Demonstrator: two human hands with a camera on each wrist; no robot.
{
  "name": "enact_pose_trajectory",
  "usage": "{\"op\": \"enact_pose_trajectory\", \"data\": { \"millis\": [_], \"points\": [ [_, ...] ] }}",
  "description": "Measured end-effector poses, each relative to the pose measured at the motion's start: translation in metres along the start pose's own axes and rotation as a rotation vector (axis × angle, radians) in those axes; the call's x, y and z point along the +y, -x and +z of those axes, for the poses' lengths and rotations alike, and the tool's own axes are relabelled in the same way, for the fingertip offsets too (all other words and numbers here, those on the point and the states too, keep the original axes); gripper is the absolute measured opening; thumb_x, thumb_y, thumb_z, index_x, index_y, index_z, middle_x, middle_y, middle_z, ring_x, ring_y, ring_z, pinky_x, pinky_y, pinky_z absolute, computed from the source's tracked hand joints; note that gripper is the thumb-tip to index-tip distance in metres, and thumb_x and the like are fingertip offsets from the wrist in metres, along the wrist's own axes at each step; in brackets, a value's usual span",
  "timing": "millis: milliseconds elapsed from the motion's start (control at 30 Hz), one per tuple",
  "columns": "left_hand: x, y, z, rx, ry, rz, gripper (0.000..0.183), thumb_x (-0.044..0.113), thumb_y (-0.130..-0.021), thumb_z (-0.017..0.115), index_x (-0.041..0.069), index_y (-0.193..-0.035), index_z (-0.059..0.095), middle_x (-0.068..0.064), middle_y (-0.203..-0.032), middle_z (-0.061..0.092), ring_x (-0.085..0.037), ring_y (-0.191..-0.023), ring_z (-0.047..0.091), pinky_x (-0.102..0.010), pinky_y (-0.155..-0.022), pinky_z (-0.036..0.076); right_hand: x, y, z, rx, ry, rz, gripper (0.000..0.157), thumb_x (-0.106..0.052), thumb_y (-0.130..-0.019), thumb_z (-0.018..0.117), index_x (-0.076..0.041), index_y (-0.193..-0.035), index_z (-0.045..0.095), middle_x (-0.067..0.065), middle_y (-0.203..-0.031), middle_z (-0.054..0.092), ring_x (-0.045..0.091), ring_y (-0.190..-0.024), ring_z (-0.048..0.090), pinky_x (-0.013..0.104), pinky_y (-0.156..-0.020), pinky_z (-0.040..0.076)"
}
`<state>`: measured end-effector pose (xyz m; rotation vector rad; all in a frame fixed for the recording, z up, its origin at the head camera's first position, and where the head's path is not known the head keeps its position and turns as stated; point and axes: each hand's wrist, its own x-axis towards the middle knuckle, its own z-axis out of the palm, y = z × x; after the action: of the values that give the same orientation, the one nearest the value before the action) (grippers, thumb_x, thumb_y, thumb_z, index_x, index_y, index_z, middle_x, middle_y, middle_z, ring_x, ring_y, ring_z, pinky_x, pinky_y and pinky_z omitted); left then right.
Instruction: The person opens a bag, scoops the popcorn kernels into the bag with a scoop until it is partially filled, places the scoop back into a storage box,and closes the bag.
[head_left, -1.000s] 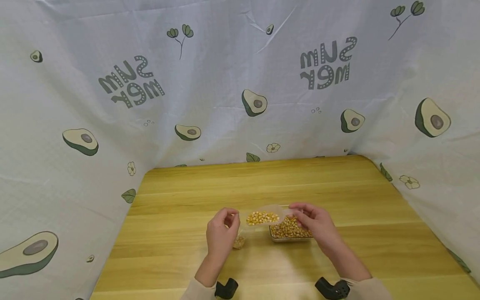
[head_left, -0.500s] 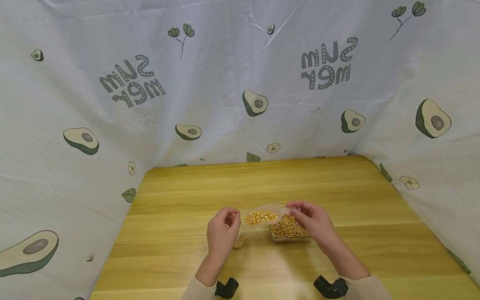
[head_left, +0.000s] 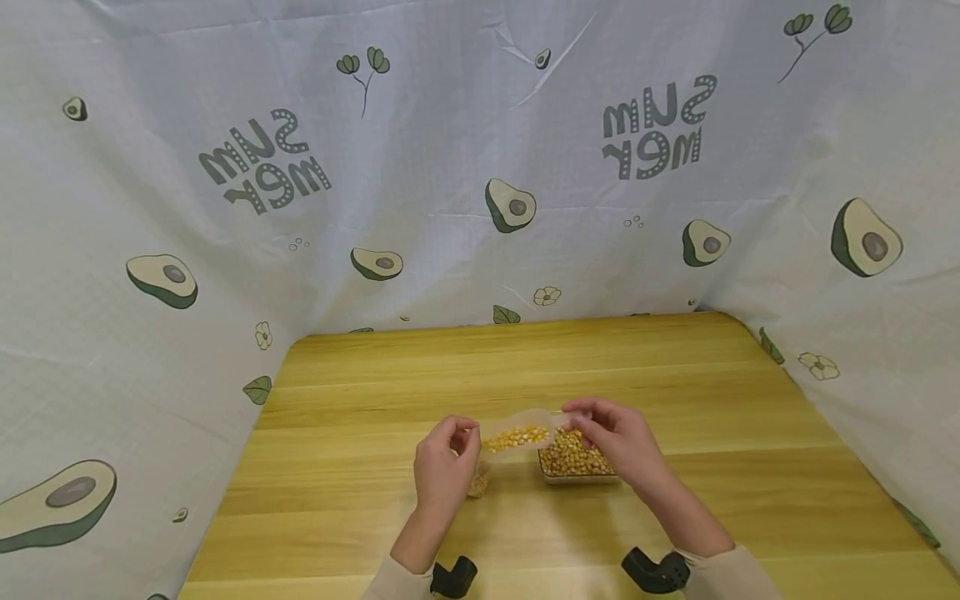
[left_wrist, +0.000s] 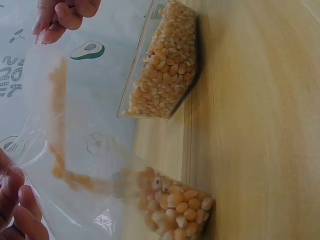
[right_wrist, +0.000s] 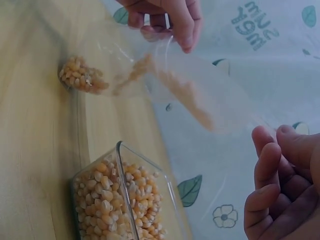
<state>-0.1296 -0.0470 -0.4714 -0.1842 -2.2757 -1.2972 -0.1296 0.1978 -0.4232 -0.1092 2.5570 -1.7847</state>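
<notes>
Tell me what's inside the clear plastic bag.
Corn kernels are heaped at the bottom of the bag, and a blurred stream of more falls from the translucent scoop. The heap's middle is hidden by the outer kernels.

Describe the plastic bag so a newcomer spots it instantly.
On the wooden table, find the clear, boxy container, then look to its left. There the left hand pinches the bag, kernels at its bottom; limp, crinkled sides set it apart.
</notes>
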Motion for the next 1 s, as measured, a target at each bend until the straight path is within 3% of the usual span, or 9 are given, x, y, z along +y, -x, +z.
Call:
{"op": "enact_pose_trajectory", "data": {
  "millis": [200,500,800,1000],
  "points": [
    [0.0012,-0.0006,-0.0004,0.003,0.000,-0.006,0.008,0.006,-0.087,0.071,0.013,-0.084,0.073,0.005,-0.062,0.062,-0.001,-0.056,0.054,-0.018,-0.048,0.043,-0.0058,0.0000,0.0024,-0.002,0.025,-0.078,0.017,-0.009,-0.099,0.060,-0.001,-0.112,0.069,0.017,-0.091,0.068,0.014,-0.068,0.056,0.025,-0.057,0.049],
    [0.0006,0.0008,0.0005,0.009,-0.005,-0.018,0.007,0.006,-0.085,0.072,0.013,-0.083,0.073,0.005,-0.062,0.062,0.001,-0.056,0.053,-0.018,-0.049,0.043,-0.0083,0.0018,0.0038,-0.025,0.085,-0.142,0.020,-0.008,-0.099,0.060,-0.002,-0.116,0.069,0.014,-0.087,0.067,0.007,-0.065,0.053,0.024,-0.054,0.047],
    [0.0004,0.0021,0.0009,0.017,-0.003,-0.003,0.009,0.006,-0.086,0.072,0.014,-0.083,0.073,0.005,-0.062,0.061,-0.001,-0.056,0.054,-0.017,-0.049,0.041,-0.0055,0.0047,0.0033,-0.026,0.158,-0.231,0.017,-0.007,-0.098,0.060,-0.005,-0.112,0.070,0.005,-0.072,0.058,0.002,-0.080,0.068,0.024,-0.056,0.049],
    [0.0012,0.0015,0.0005,0.011,0.001,-0.014,0.008,0.007,-0.086,0.072,0.014,-0.084,0.073,0.005,-0.062,0.062,-0.001,-0.057,0.055,-0.017,-0.050,0.042,-0.0034,0.0057,0.0020,-0.028,0.139,-0.224,0.016,-0.008,-0.098,0.060,-0.004,-0.111,0.070,0.002,-0.072,0.058,0.007,-0.082,0.071,0.026,-0.054,0.048]
  ]
}}
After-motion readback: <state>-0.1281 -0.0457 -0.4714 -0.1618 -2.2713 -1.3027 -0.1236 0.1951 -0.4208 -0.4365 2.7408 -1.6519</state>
